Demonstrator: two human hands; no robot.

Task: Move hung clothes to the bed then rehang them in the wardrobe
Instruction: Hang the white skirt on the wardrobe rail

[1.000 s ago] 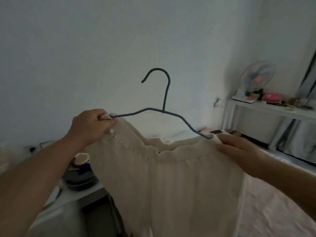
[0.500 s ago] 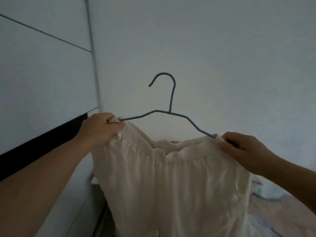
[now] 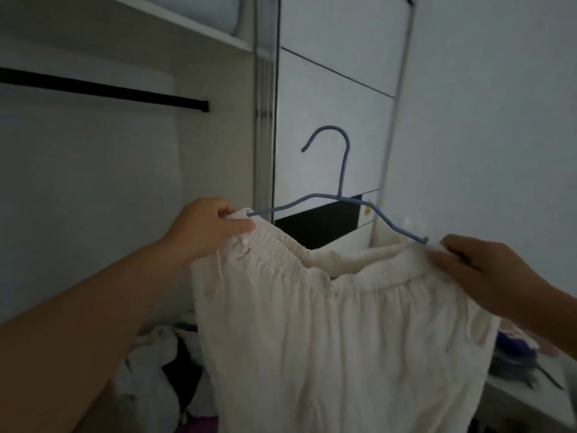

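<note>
A cream garment with an elastic waistband (image 3: 337, 332) hangs from a blue wire hanger (image 3: 343, 185) in front of me. My left hand (image 3: 206, 229) pinches the waistband and the hanger's left end. My right hand (image 3: 480, 270) pinches the right end in the same way. The hook points up and to the left. The open wardrobe's dark hanging rail (image 3: 103, 90) runs across the upper left, above and left of the hanger, with nothing on it.
A white shelf (image 3: 175, 20) sits above the rail. The sliding door frame (image 3: 265, 120) stands just left of the hook. Crumpled clothes (image 3: 162, 364) lie on the wardrobe floor. A white side table (image 3: 530, 398) with dark items is at lower right.
My view has swung left from the bedside wall to the open wardrobe. Both hands keep the same hold on the hanger and garment, carried along towards the wardrobe.
</note>
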